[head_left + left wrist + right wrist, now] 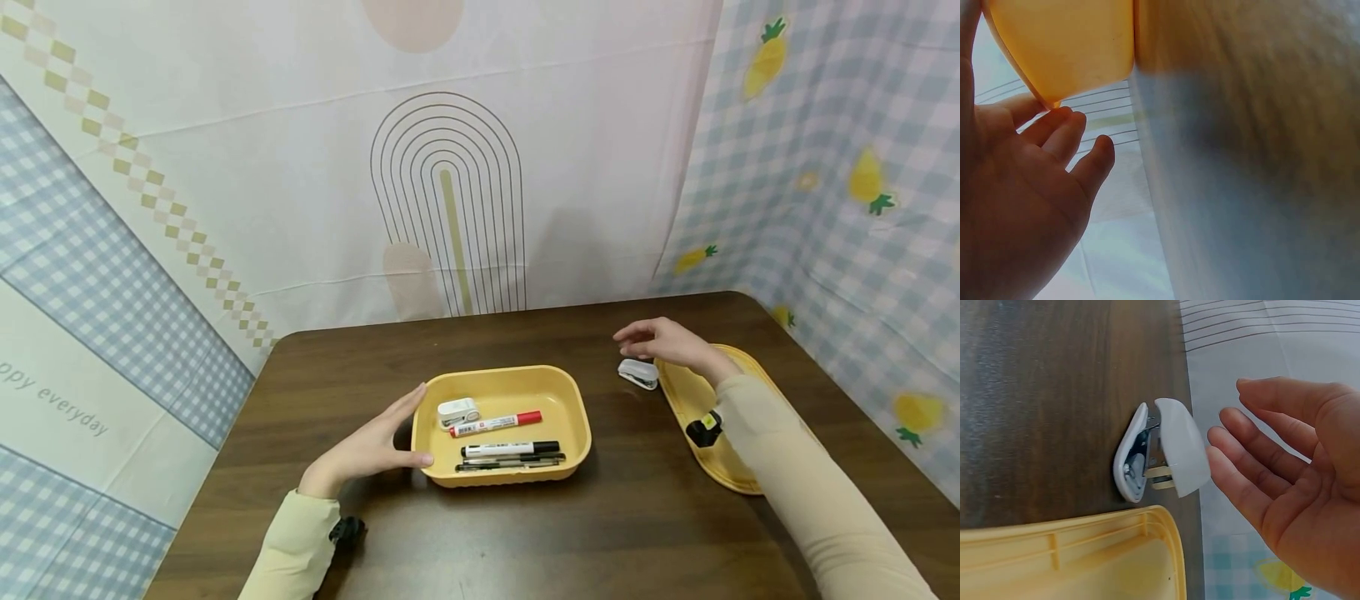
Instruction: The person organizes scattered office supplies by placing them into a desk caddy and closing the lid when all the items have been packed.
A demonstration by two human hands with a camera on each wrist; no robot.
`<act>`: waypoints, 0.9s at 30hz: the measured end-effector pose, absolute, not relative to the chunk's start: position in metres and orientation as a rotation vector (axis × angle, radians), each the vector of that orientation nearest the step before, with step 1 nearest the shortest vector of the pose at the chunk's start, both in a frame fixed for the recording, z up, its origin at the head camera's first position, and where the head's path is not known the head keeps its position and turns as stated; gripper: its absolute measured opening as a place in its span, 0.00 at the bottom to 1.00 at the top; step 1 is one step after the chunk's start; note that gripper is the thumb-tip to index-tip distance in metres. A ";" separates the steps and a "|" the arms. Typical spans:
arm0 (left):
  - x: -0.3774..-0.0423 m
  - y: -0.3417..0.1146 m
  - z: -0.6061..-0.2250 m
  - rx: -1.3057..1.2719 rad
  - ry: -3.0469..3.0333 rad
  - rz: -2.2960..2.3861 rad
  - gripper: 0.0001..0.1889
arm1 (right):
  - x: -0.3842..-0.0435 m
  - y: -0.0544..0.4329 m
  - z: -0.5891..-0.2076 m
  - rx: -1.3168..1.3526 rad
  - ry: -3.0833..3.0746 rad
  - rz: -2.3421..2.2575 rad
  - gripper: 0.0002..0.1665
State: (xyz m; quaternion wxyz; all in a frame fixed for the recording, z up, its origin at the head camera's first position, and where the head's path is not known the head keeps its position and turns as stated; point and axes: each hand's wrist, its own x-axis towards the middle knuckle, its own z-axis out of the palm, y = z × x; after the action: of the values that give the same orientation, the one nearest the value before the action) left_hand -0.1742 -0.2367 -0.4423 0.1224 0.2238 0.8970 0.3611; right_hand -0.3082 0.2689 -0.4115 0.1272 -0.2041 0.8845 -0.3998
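A yellow plastic bin [510, 379] stands mid-table. My left hand [375, 442] touches its left end, fingers at the far corner and thumb on the near rim; the left wrist view shows the fingertips at the rim of the bin [1072, 44]. Inside lie a red-capped marker [495, 423], a black-capped marker [510, 449], slim dark pens [510, 463] and a small white case-like object [457, 412]. My right hand [667, 342] hovers by a small white stapler [637, 373], fingers loosely bent and holding nothing. Its top [1182, 447] is raised from its base.
Beneath my right forearm lies a yellow lid [723, 479], close to the stapler. Printed cloth [585, 167] hangs behind the dark wooden table [525, 542] and along both sides. A black wrist device [705, 429] sits at my right cuff.
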 end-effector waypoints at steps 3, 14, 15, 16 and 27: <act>-0.174 -0.237 -0.441 0.652 2.616 1.058 0.59 | -0.305 0.270 -0.414 -0.607 2.581 -1.170 0.22; -0.174 -0.235 -0.441 0.672 2.618 1.057 0.58 | -0.294 0.276 -0.422 -0.573 2.625 -1.174 0.23; -0.173 -0.235 -0.441 0.680 2.618 1.061 0.58 | -0.293 0.278 -0.422 -0.562 2.617 -1.192 0.24; -0.173 -0.235 -0.441 0.674 2.616 1.060 0.58 | -0.292 0.279 -0.423 -0.550 2.611 -1.206 0.25; -0.173 -0.236 -0.441 0.658 2.617 1.058 0.59 | -0.286 0.286 -0.431 -0.466 2.563 -1.249 0.28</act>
State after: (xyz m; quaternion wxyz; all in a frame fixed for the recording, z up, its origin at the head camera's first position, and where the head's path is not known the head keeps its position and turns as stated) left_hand -0.1729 -0.2361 -0.4414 0.1211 0.2254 0.8962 0.3624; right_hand -0.2859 0.2858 -0.4309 0.1257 -0.1599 0.8801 -0.4290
